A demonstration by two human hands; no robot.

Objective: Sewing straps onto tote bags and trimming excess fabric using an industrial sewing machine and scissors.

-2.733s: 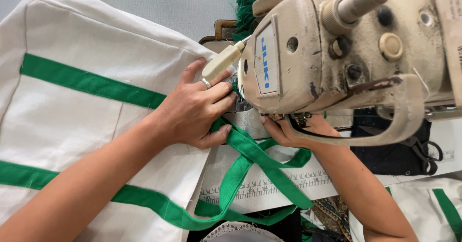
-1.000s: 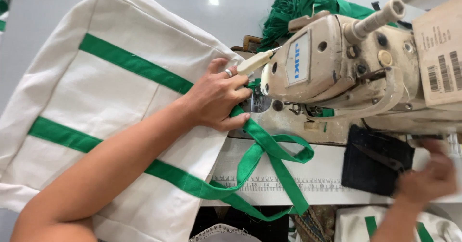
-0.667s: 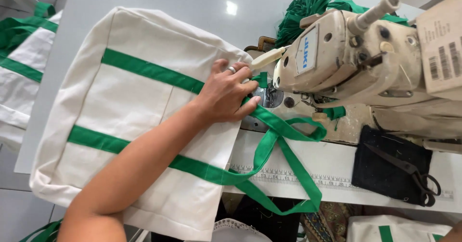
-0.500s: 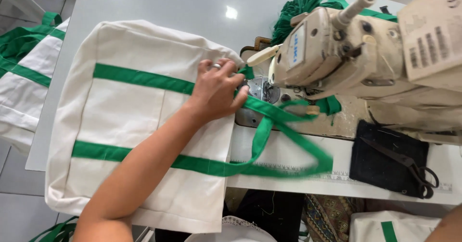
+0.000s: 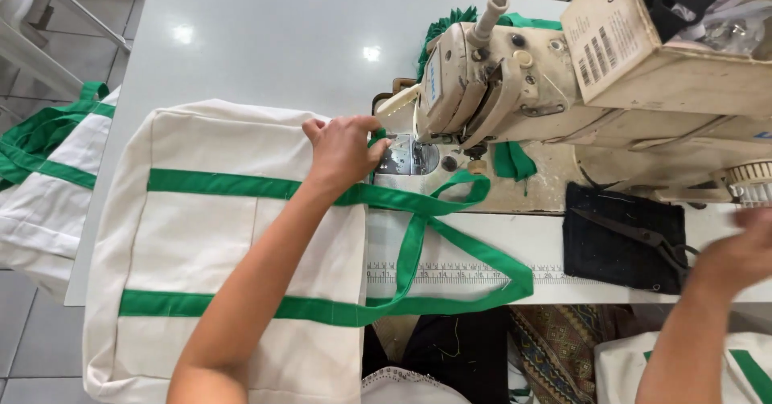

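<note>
a view from above of a sewing workstation. a cream canvas tote bag (image 5: 233,243) with two green webbing stripes lies flat on the left part of a white table (image 5: 265,42), its lower edge hanging over the near side of the table. the left hand (image 5: 344,151) rests on the bag's upper right corner, fingers curled down and closed on the cloth right beside the needle area of a worn, cream-coloured industrial sewing machine (image 5: 515,90). the bag's green strap handle (image 5: 450,247) loops out to the right of the bag, across the machine bed and over a printed ruler strip (image 5: 450,272) along the table's front edge.

the right hand (image 5: 738,253) is at the right edge of the view, blurred, hovering just above and to the right of a black cloth (image 5: 619,235) on which dark thread snips (image 5: 643,239) lie. i cannot tell whether its fingers are spread or closed, or whether it touches anything.

a cardboard box (image 5: 643,42) sits on top of the machine's arm. a heap of green webbing (image 5: 450,22) lies behind the machine head. at the far left, beyond the table's edge, there is a stack of similar cream and green bags (image 5: 40,179). another such bag (image 5: 724,372) shows at the lower right corner.
</note>
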